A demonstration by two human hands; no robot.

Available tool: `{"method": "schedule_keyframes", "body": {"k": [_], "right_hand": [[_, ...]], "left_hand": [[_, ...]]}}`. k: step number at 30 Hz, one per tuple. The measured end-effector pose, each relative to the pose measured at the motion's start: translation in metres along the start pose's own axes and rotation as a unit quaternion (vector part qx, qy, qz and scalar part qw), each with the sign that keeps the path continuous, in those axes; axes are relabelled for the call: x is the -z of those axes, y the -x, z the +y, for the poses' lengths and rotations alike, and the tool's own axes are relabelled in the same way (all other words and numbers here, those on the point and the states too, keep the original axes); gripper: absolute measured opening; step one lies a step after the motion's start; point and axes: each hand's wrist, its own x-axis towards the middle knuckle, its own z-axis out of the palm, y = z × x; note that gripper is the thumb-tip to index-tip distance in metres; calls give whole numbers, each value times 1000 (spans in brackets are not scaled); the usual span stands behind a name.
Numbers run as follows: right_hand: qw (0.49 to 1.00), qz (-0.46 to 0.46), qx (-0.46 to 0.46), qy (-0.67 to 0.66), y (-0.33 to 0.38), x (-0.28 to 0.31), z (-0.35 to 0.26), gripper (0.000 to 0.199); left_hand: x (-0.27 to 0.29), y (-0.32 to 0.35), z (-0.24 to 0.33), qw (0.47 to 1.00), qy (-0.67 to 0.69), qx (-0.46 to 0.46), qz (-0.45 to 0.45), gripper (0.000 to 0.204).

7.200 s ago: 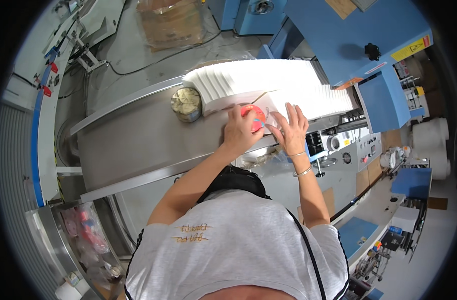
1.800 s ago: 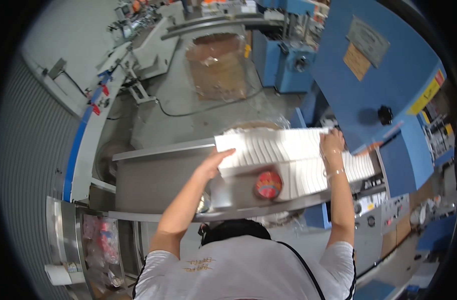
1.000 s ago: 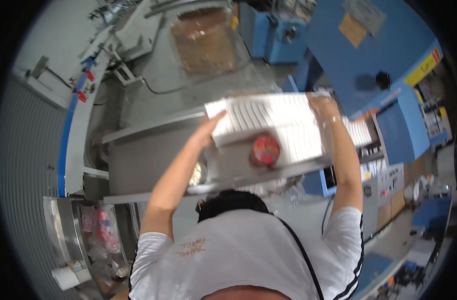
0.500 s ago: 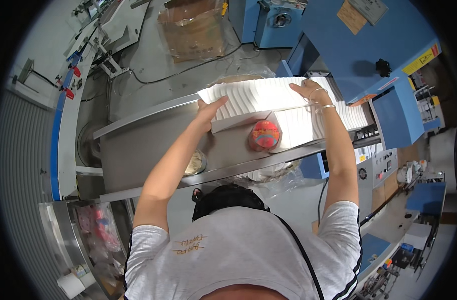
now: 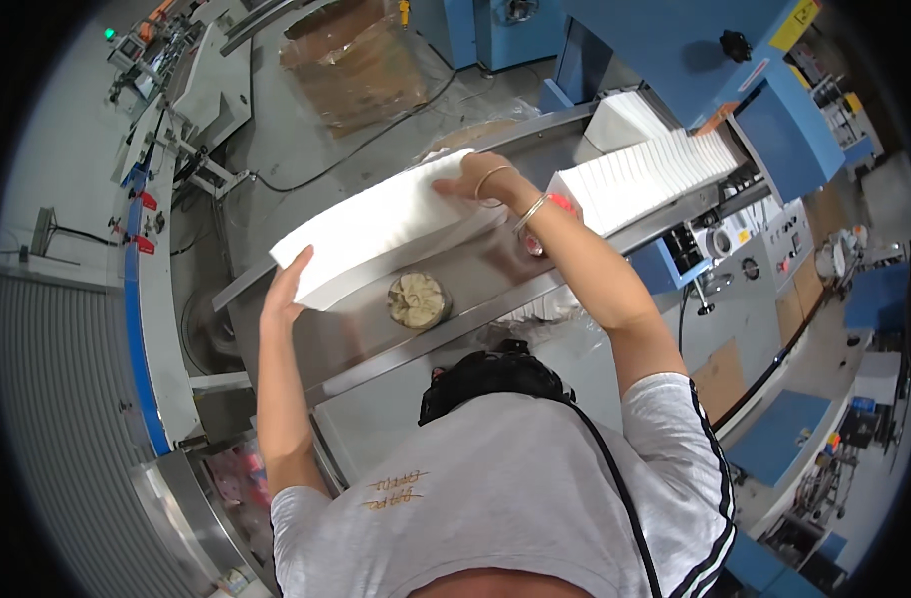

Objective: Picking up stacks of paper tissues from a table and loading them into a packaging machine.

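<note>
A long stack of white folded paper sheets (image 5: pixel 381 221) spans the metal trough in front of me, gripped between my two hands. At its left end my left hand (image 5: pixel 287 287) presses with the thumb on top and the fingers round the edge. My right hand (image 5: pixel 478 177) clasps the other end, thumb along the top; its far fingers are hidden. Just below the stack stands a round jar (image 5: pixel 419 301) with pale, crumpled contents. A red-topped jar (image 5: pixel 533 242) is partly covered by my right forearm.
More rows of white folded sheets (image 5: pixel 647 181) lie at the trough's right end, beside a blue machine (image 5: pixel 665 40). The metal trough (image 5: pixel 351 344) has raised side rails. Beyond it, a plastic-wrapped cardboard box (image 5: pixel 356 70) and a black cable (image 5: pixel 366 149) are on the floor.
Both hands have moved left along the trough, carrying the stack apart from the rows on the right. The pale-filled jar, earlier half hidden by my left arm, now shows fully.
</note>
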Motion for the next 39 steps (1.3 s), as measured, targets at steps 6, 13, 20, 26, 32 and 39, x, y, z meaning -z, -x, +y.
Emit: {"method": "schedule_keyframes", "body": {"k": [6, 13, 20, 26, 32, 39], "right_hand": [[995, -79, -45, -47, 22, -4, 6, 88], [955, 293, 14, 33, 69, -26, 13, 73], [988, 143, 48, -22, 162, -100, -90, 78], [956, 238, 137, -105, 145, -121, -82, 75], [913, 293, 244, -142, 168, -38, -53, 73], [903, 415, -24, -107, 104, 82, 52, 94]], "left_hand": [[9, 24, 8, 998, -66, 0, 3, 75], [-25, 22, 7, 988, -150, -36, 12, 97], [-25, 27, 5, 988, -152, -29, 25, 97], [-26, 24, 4, 990, -133, -34, 18, 93], [-19, 21, 1, 994, -104, -40, 13, 88], [-13, 29, -1, 994, -100, -26, 44, 86]]}}
